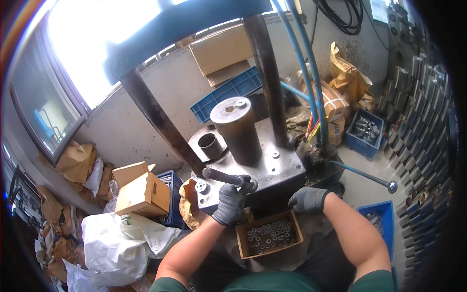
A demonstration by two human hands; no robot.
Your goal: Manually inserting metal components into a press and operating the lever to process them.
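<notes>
Head view: a metal rod [221, 177] is grasped by the gloved left hand [230, 200] over the near edge of the metal table [288, 168]; if its grip were loosened, the rod could be dropped onto the rings [274, 230] in the wooden box [240, 242] below. Farther right, the gloved right hand [310, 199] is loosely bent; whether anything is held cannot be told.

Shows as a dull grey metal rod [221, 176], clasped in the left grip [230, 200]. Slopes slightly, pointing a rounded end to the left. Ends at the right in a ring-shaped part [255, 185], partly covered by the grip. Lower down, appears as a rectangular wooden box [240, 243], open at the top, slightly turned. Contains many small grey metal rings [274, 238], mostly flat, spread loosely across the bottom.
</notes>
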